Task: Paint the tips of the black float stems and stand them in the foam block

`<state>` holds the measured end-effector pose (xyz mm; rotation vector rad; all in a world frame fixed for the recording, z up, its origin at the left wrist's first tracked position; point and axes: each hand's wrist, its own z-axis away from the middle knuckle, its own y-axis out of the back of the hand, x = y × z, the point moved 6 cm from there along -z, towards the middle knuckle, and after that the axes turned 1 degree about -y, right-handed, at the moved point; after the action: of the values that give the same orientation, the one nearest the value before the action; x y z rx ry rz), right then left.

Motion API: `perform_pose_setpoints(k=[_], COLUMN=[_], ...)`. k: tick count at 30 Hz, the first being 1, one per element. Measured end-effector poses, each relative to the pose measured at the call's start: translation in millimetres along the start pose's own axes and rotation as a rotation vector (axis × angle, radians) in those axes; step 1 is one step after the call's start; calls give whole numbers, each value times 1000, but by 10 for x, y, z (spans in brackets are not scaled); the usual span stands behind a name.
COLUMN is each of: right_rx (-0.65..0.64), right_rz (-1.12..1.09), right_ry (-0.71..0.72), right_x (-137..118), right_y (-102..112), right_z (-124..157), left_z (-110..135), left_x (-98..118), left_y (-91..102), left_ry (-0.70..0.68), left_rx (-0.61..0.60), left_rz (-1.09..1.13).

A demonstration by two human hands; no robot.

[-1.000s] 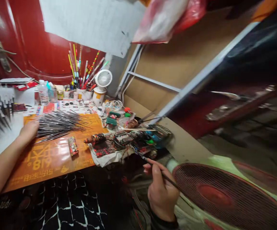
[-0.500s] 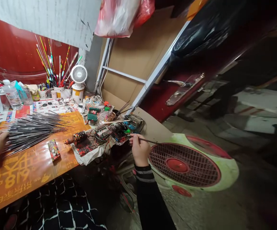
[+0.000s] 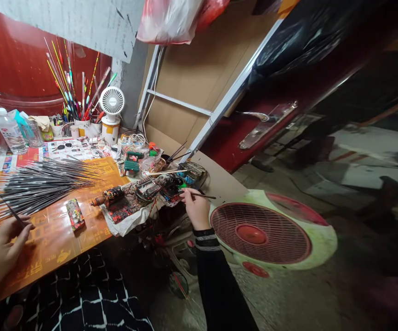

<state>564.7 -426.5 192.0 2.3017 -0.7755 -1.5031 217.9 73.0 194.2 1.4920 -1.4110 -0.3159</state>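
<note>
My left hand (image 3: 8, 241) is closed around one slim dark fishing float (image 3: 4, 202), which slants up and left over the table. A large pile of grey-black fishing floats (image 3: 43, 184) lies just beyond that hand. At the right end of the bench my right hand (image 3: 197, 209) pinches a thin dark paintbrush (image 3: 204, 196), its handle pointing right. The brush's left end reaches the paint-stained clutter near a green cap (image 3: 182, 187); its tip is hard to make out. A paint-spattered motor (image 3: 112, 197) sits on a stained cloth between my hands.
A paint-smeared block (image 3: 75, 214) lies on the orange table cover (image 3: 47, 239). Behind stand a small white fan (image 3: 112, 102), a cup of colourful floats (image 3: 82, 126) and a water bottle (image 3: 11, 133). A green-and-red fan heater-like appliance (image 3: 271, 266) stands right of my right hand.
My left hand has drawn back from the pile toward me, with one float now in it. My right hand has shifted slightly up and left with the brush.
</note>
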Motion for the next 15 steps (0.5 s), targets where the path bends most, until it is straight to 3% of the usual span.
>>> perform_pose_setpoints(k=[3,11,15], right_rx=[12,80,109], right_rz=[-3,-121,-93], right_ry=[-13,-77,-75], right_x=[18,51,51], right_y=[64,272,336], right_z=[28,85,79], left_z=[-30,158,255], left_x=[-90,-166,-164], left_y=[-80,-139,-73], left_ry=[83,-44,-117], left_rx=[-52,-28,15], left_rz=[124,-15,-67])
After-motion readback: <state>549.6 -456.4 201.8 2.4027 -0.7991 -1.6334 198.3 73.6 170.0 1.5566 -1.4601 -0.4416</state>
